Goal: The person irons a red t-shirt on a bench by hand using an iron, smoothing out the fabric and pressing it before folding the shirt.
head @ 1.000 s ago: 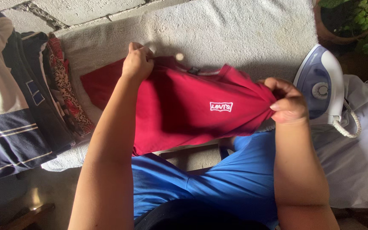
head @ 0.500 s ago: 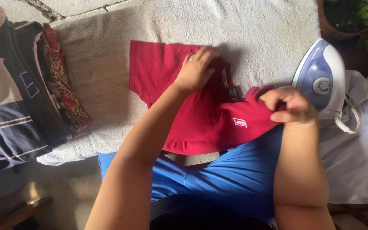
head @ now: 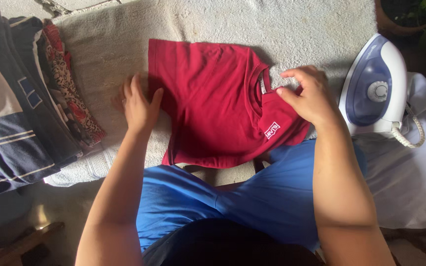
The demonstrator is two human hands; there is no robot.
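A dark red T-shirt (head: 208, 98) lies folded on a pale grey towel (head: 272, 24), its neck opening toward the right and a small white label patch near the lower right corner. My left hand (head: 140, 104) rests flat with fingers spread on the shirt's left edge. My right hand (head: 307, 96) pinches the fabric by the collar on the right side. A blue cloth (head: 252, 197) hangs below the shirt, over my lap.
A white and blue steam iron (head: 373, 91) stands at the right with its cord on a pale grey garment (head: 420, 172). Folded dark and patterned clothes (head: 20, 98) are stacked at the left. A potted plant (head: 415, 19) sits top right.
The shirt has been folded over and laid flat. My left hand moved from the shirt's middle to its left edge. My right hand shifted to the collar.
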